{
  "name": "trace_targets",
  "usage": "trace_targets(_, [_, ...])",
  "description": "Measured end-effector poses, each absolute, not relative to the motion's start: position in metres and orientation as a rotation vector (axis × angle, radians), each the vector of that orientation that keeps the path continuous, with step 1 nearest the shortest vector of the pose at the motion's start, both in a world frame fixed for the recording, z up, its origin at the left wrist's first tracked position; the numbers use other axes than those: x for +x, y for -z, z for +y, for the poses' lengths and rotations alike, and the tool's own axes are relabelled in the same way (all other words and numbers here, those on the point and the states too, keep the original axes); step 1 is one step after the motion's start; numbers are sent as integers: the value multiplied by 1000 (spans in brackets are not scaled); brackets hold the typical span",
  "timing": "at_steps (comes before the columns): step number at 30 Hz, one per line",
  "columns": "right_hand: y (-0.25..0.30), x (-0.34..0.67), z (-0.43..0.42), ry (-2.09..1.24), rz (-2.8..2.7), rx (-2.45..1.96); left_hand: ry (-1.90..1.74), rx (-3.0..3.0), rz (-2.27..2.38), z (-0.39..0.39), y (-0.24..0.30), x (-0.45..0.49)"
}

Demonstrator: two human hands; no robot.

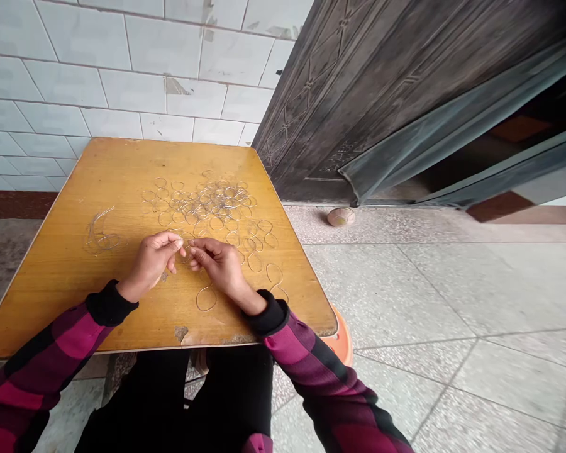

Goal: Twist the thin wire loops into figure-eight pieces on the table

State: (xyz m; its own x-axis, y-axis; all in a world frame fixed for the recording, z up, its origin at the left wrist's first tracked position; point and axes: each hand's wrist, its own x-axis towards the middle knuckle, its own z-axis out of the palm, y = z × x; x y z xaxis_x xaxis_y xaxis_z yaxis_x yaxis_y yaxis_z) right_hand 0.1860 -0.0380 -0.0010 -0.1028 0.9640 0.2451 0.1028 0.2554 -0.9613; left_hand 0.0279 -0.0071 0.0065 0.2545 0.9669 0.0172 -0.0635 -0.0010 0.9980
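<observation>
Over the middle of the wooden table (132,167), my left hand (154,259) and my right hand (218,264) meet almost fingertip to fingertip. Each is closed in a pinch on a thin wire, most of which the fingers hide. Just beyond them spreads a pile of thin wire loops (221,200), many bent into figure-eight shapes. A single wire ring (206,309) lies below my right hand, and a loose figure-eight wire (274,274) rests to its right. Left of my left hand sits a small bunch of curved wires (99,236).
A white tiled wall (163,47) stands behind the table. To the right are a dark carved door (321,119) with a greenish curtain (405,148) and a rounded stone (341,217) on the floor. An orange stool (342,340) shows under the table's right corner.
</observation>
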Motion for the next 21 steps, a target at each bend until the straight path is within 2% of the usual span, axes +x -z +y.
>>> trace_targets(9, [2,189,-32,-1198,-1345,-1040,-1048,1162,944,-8,-12,30])
trace_targets(15, [-1,200,-27,-1096,-1403,-1205,-952,1273,1000,-9,-9,28])
trace_targets(19, [-2,209,-22,-1074,-1401,-1223,-842,1521,1043,-19,-13,24])
trace_targets(21, [-3,214,-21,-1065,-1411,-1231,-905,1802,1072,-26,-17,20])
